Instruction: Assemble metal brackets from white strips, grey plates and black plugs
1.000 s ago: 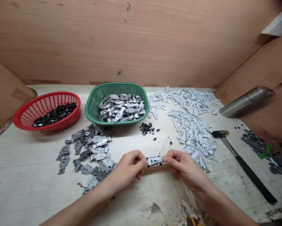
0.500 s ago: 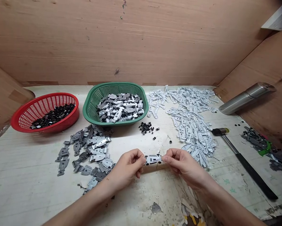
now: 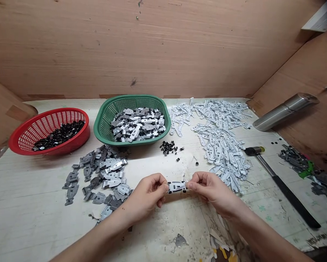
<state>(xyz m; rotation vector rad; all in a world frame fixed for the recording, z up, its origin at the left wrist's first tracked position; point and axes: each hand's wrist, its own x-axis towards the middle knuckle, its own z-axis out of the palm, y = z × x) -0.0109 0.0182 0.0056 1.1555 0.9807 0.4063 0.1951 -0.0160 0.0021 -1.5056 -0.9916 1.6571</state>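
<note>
Both my hands meet low over the middle of the table. My left hand [image 3: 148, 194] and my right hand [image 3: 209, 189] each pinch one end of a small white toy car body with black wheels [image 3: 177, 187], held level between them. Left of my left hand lies a spread of grey and white flat metal parts [image 3: 103, 174]. Right of my right hand runs a long heap of white parts [image 3: 223, 145]. A few small black wheels [image 3: 169, 148] lie just beyond the car.
A green basket [image 3: 106, 123] holds mixed grey and white parts. A red basket [image 3: 21, 140] at the left holds black pieces. A hammer [image 3: 280, 185] lies at the right, with a steel flask [image 3: 285, 111] and dark scraps [image 3: 302, 165] beyond. Plywood walls enclose the table.
My hands and the small car have stayed together in nearly the same spot. The view has shifted slightly, nothing was picked up or let go.
</note>
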